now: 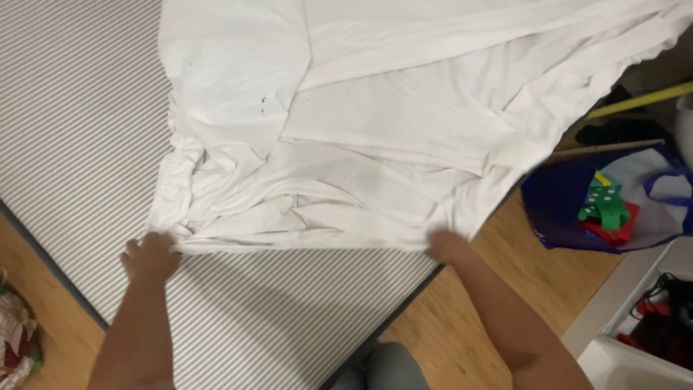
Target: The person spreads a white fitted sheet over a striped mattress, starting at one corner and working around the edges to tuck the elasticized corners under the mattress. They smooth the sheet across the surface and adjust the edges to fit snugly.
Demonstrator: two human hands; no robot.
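A crumpled white sheet (375, 123) lies spread over a grey-and-white striped mattress (79, 130). My left hand (150, 256) grips the sheet's near edge at its bunched left corner. At the mattress's right edge, my right hand (447, 247) holds the same near edge. Between the two hands the edge is pulled into a straight, taut line. A few small blue marks (263, 105) show on the sheet's upper left part.
Wooden floor (462, 325) shows on both sides of the mattress. A dark blue bag (570, 206) with red and green items sits on the floor at right, beside yellow and wooden poles (635, 101). White furniture (621, 354) stands at bottom right, patterned fabric (14, 339) at bottom left.
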